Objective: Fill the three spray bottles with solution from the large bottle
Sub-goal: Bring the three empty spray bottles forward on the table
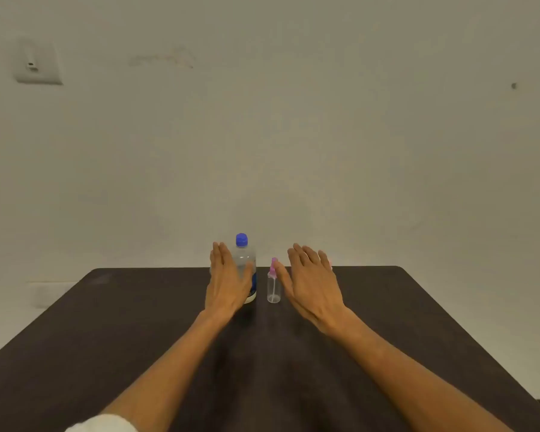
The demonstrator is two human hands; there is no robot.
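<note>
The large bottle (247,266), clear with a blue cap (241,239), stands upright near the far edge of the dark table (138,322), at about twelve o'clock from the person. Just at its three o'clock, apart from it, stands a small clear spray bottle (273,288) with a pink top, seemingly empty. A hint of pink shows past the right hand's far edge, too hidden to identify. The left hand (226,282) is raised in front of the large bottle, fingers straight and close together, thumb spread toward the bottle's side; whether it touches the bottle cannot be told, and it grips nothing. The right hand (312,285) hovers at the spray bottle's three o'clock, fingers extended and slightly fanned, holding nothing. Behind the table rises a plain pale wall (293,120) with a switch plate (38,62) at ten o'clock.
</note>
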